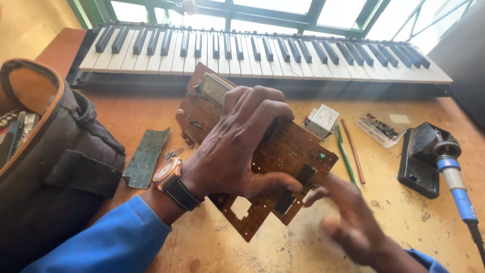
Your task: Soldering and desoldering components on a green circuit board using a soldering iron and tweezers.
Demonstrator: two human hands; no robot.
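Observation:
My left hand (237, 146) grips a long brown circuit board (293, 151), holding it tilted above the wooden table with fingers over its top face and thumb at its lower edge. The board carries a small display at its far end and black chips near the lower right. My right hand (353, 222), blurred, hovers just right of and below the board's lower corner, fingers spread, holding nothing. A watch with a dark strap is on my left wrist, above a blue sleeve.
A keyboard (262, 50) spans the table's far edge. A dark open tool bag (55, 156) sits left. A small green board piece (146, 156), a white transformer (322, 120), two thin rods (348, 154) and a blue-handled soldering iron (454, 177) in a black stand lie around.

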